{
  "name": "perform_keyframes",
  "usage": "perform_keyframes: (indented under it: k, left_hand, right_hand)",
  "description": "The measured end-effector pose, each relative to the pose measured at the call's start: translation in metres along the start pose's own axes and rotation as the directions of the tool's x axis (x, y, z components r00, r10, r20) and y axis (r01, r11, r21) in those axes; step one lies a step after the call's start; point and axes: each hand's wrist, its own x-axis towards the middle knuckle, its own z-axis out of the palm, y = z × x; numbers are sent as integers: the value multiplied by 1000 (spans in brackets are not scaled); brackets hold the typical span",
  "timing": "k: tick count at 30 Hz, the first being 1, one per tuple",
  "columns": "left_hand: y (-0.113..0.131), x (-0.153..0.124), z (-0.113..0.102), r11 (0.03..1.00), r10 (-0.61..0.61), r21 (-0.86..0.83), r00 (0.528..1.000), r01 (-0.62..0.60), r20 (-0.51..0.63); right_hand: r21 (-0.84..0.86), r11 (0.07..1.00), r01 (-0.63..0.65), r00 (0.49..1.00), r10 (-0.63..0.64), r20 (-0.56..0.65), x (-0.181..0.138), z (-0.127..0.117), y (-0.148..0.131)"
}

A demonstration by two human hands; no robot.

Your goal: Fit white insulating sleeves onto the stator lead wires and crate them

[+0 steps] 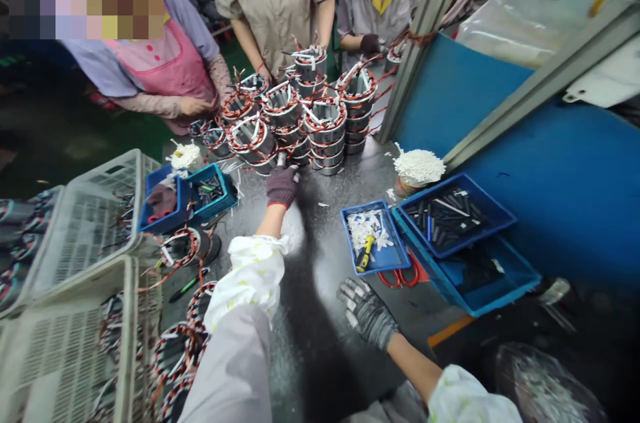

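Note:
My left hand (283,184), in a dark glove, reaches far forward to the front of a pile of motor stators (310,116) wound with copper wire. Its fingers are curled at the lowest stator (260,146); whether they grip it I cannot make out. My right hand (367,311), in a grey knit glove, lies flat on the dark metal table (320,263) with fingers spread, holding nothing. It rests just below a small blue tray (373,239) of white pieces and a yellow-handled tool.
Red scissors (400,276) lie beside larger blue trays (457,216) of dark tubes. A cup of white sticks (417,169) stands behind them. White mesh crates (80,236) and loose stators (185,246) fill the left. Three people stand across the table. A blue wall is on the right.

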Motion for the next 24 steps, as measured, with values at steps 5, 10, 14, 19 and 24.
perform_keyframes:
  k: [5,10,14,19,24]
  left_hand:
    - [-4,16,0,995,-94,-12,991,96,97]
    - [-3,-8,0,977,-182,-101,982,186,46]
    - [1,-30,1,964,-224,-134,973,229,46]
    - [9,-80,7,961,-233,-143,971,238,50]
    - [23,-156,16,979,-179,-87,980,186,84]
  right_hand:
    - [59,996,-61,994,55,94,7,-14,-4]
    - [87,992,-91,991,81,103,8,-13,-6]
    - [71,995,-67,995,61,81,5,-8,-5]
    - [68,995,-68,995,63,79,4,-8,-2]
    - [88,996,-33,997,26,78,6,-13,-1]
